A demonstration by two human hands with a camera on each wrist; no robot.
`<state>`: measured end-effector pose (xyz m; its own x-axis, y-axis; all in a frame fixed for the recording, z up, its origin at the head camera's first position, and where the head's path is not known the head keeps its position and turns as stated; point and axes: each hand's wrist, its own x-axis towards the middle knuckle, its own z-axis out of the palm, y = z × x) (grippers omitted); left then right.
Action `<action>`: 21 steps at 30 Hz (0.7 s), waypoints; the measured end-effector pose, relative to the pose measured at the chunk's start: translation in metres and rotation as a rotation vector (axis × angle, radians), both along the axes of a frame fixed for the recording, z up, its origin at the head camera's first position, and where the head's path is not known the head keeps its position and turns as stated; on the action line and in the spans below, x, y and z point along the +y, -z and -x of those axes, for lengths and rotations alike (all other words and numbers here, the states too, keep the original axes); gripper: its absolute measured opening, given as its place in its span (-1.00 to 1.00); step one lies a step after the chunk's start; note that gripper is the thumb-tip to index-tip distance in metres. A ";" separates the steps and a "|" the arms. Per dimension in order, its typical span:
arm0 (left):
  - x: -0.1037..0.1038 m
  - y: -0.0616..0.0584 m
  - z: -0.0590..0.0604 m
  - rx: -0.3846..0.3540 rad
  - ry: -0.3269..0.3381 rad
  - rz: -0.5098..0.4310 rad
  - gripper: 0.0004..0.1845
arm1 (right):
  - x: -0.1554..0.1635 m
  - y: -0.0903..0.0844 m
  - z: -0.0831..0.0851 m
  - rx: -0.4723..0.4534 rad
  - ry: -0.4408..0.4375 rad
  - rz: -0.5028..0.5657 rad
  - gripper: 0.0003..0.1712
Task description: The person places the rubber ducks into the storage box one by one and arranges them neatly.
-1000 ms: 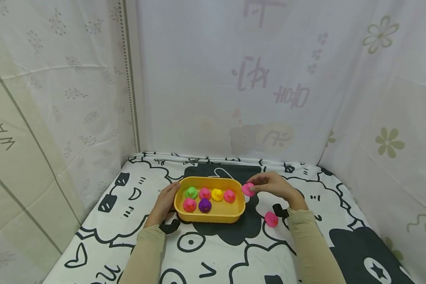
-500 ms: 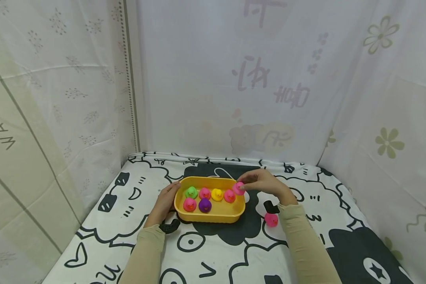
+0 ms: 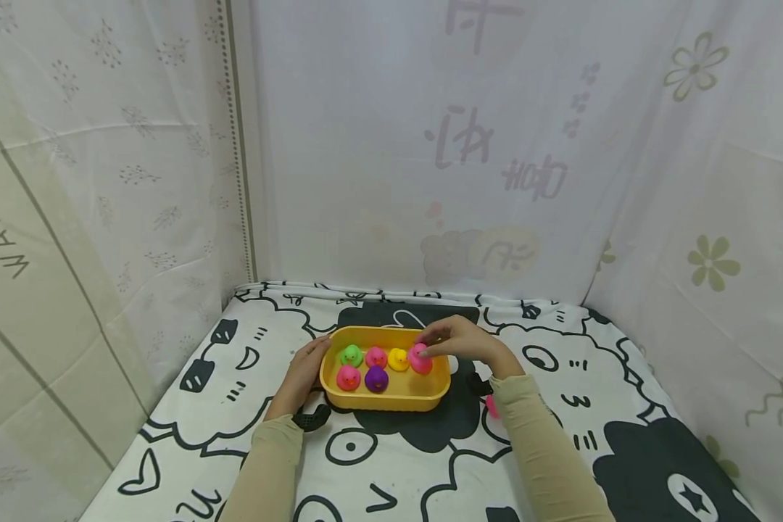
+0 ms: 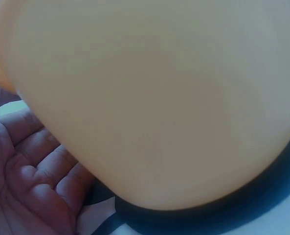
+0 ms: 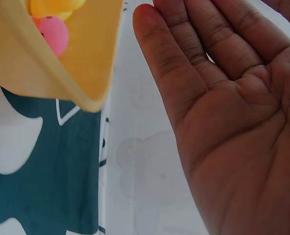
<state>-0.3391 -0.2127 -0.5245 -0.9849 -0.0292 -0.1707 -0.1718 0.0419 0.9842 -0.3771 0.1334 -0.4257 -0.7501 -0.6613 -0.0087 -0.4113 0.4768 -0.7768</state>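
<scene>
My left hand (image 3: 304,368) grips the left end of a yellow plastic basin (image 3: 378,401); in the left wrist view the basin wall (image 4: 154,112) covers much of the fingers. Between thumb and fingertips my right hand (image 3: 466,341) pinches a pink toy duck (image 3: 418,353), over the basin's right part. This duck overlaps another pink duck (image 3: 422,367) below it. Further left in the basin sit a yellow duck (image 3: 399,359), a purple duck (image 3: 376,379), a green duck (image 3: 351,355) and two pink ducks. The right wrist view shows my palm (image 5: 242,132), with the held duck out of sight.
One more pink duck (image 3: 492,406) lies on the black-and-white printed cloth (image 3: 378,471), mostly hidden by my right wrist. Pale printed curtains (image 3: 365,181) hang behind and on both sides.
My right hand has carried the pink duck left from outside the basin, past its right rim, to above the rightmost pink duck. The left hand and basin have stayed put.
</scene>
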 end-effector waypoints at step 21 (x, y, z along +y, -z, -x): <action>0.000 0.005 0.000 -0.004 -0.014 0.035 -0.30 | -0.022 0.026 -0.013 0.011 -0.071 -0.060 -0.76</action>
<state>-0.3395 -0.2129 -0.5291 -0.9837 -0.0487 -0.1730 -0.1762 0.0740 0.9816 -0.3644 0.1117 -0.4516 -0.7014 -0.7116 -0.0417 -0.4544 0.4914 -0.7430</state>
